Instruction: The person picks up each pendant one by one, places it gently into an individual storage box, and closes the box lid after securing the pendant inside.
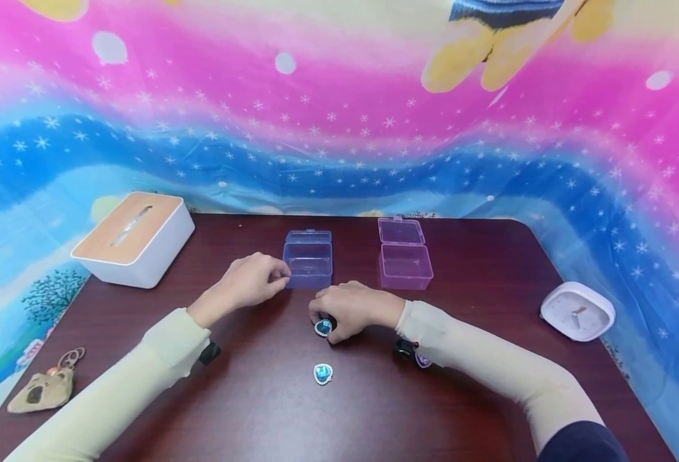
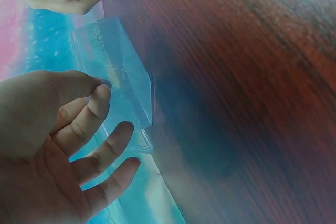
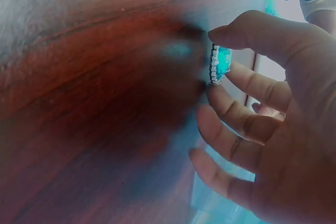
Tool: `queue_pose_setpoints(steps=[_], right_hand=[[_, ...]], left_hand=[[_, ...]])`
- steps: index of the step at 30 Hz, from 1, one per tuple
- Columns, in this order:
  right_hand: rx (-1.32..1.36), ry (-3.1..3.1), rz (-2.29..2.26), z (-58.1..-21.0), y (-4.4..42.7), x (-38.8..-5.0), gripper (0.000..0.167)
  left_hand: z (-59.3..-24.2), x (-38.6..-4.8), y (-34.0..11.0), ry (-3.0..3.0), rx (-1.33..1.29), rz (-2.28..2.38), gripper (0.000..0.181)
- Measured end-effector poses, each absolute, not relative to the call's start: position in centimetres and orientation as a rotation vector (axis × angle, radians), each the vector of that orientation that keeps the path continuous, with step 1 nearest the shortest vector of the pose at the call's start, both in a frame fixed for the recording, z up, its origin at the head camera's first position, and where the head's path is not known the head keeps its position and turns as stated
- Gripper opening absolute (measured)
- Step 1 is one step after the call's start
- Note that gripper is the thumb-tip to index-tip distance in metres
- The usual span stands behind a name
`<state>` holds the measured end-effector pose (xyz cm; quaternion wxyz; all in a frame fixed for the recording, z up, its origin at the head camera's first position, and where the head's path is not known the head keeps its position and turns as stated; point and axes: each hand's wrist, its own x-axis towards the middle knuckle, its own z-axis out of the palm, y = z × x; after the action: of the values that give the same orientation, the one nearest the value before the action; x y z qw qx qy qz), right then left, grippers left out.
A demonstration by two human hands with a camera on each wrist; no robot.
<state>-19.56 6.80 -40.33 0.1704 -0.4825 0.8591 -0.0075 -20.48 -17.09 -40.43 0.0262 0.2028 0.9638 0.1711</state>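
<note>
My right hand (image 1: 353, 309) pinches a blue heart-shaped gem (image 3: 223, 61) edged with small clear stones, thumb at one side and fingertips at the other, close to the tabletop. A second blue heart gem (image 1: 323, 373) lies on the table nearer to me. At the front left corner of the clear blue plastic box (image 1: 309, 281), my left hand (image 1: 251, 280) pinches the wall between thumb and index finger. Its other fingers are loosely bent in the left wrist view. The blue box stands with its lid raised at the back, beyond the right hand.
A clear pink box (image 1: 405, 277) with a raised lid stands to the right. A purple gem (image 1: 423, 360) is partly hidden under the right forearm. A white clock (image 1: 578, 311) sits at the right, a tissue box (image 1: 134, 240) back left, a plush keychain (image 1: 45, 388) front left.
</note>
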Motion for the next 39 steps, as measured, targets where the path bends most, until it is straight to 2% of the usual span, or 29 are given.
queue_pose_setpoints(steps=[19, 39], right_hand=[[-1.317, 2.628, -0.087, -37.1, 8.6, -21.2, 0.027], [-1.219, 2.708, -0.286, -35.6, 8.4, -25.9, 0.029]], left_hand=[[-41.1, -19.8, -17.3, 2.976, 0.628, 0.518, 0.014], [-40.6, -20.6, -17.3, 2.994, 0.683, 0.518, 0.013]])
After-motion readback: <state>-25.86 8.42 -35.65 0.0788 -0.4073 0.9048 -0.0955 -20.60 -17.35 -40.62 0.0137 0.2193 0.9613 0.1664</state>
